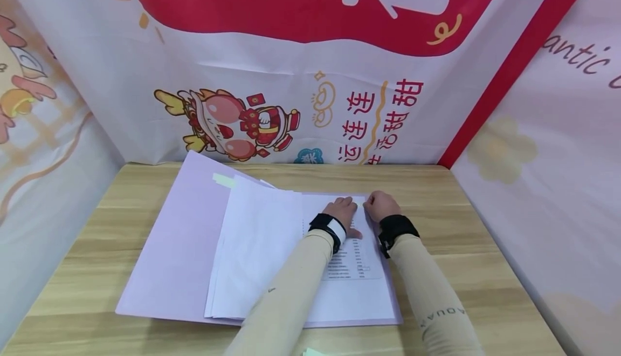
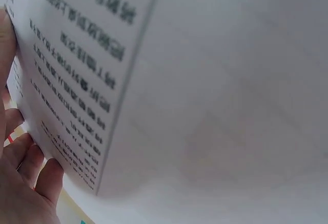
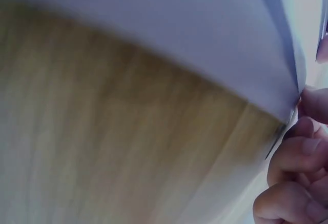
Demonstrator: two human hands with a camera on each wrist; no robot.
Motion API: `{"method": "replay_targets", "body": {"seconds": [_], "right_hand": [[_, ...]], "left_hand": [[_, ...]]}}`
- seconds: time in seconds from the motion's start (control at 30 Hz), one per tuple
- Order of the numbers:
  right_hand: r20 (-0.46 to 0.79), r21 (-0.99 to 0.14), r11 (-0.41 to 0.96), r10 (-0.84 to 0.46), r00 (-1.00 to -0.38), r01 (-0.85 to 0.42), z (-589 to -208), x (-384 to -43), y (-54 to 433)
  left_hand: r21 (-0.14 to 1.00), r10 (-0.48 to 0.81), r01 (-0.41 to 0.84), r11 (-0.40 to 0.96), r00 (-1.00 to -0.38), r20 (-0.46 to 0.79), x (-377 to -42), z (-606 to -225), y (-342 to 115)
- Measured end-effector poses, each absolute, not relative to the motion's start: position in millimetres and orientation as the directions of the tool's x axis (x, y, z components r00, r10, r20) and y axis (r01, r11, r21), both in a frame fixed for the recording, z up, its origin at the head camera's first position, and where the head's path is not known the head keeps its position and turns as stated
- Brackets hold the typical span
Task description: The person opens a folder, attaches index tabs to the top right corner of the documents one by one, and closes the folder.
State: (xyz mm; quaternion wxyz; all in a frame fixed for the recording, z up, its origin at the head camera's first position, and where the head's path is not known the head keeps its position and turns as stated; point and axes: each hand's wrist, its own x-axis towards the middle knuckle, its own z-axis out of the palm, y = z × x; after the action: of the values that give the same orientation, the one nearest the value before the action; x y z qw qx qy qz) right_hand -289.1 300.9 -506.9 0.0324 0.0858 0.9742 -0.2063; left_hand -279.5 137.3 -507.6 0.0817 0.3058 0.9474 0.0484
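Observation:
A lilac folder (image 1: 179, 248) lies open on the table with white sheets inside. Its right side carries a page with a printed list (image 1: 346, 302); turned-over sheets (image 1: 262, 242) cover part of the left side. My left hand (image 1: 342, 213) rests on the upper part of the printed page, fingers extended and thumb out to the right. In the left wrist view its fingers (image 2: 48, 180) touch the page close to the print. At the page's upper right edge, my right hand (image 1: 382, 205) has its fingers curled. The right wrist view shows its thumb and finger (image 3: 312, 106) pinching the paper edge.
Pale green sticky tabs (image 1: 224, 180) stick out at the top left of the turned sheets. A light green piece of paper (image 1: 314, 352) shows at the bottom edge of the head view. The wooden table (image 1: 451, 253) is bounded by printed cloth walls (image 1: 388, 38).

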Motion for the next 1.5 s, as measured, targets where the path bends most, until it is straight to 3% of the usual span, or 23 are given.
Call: {"method": "replay_targets", "body": {"seconds": [0.23,0.7,1.1,1.5], "right_hand": [[-0.107,-0.361,0.912,0.166,-0.980,0.194,-504,-290,297],[-0.040,-0.343,0.909,0.239,-0.970,0.238,-507,-293,293],[-0.151,-0.388,0.899,0.155,-0.976,0.202,-492,-286,286],[-0.138,-0.387,0.887,0.215,-0.967,0.252,-502,-292,296]], "left_hand": [[0.065,0.577,0.575,0.816,-0.800,-0.164,-285,-512,135],[0.161,0.574,0.556,0.815,-0.813,-0.097,-285,-528,145],[0.157,0.559,0.542,0.825,-0.823,-0.097,-284,-522,142],[0.156,0.556,0.538,0.828,-0.824,-0.109,-279,-517,141]]}}
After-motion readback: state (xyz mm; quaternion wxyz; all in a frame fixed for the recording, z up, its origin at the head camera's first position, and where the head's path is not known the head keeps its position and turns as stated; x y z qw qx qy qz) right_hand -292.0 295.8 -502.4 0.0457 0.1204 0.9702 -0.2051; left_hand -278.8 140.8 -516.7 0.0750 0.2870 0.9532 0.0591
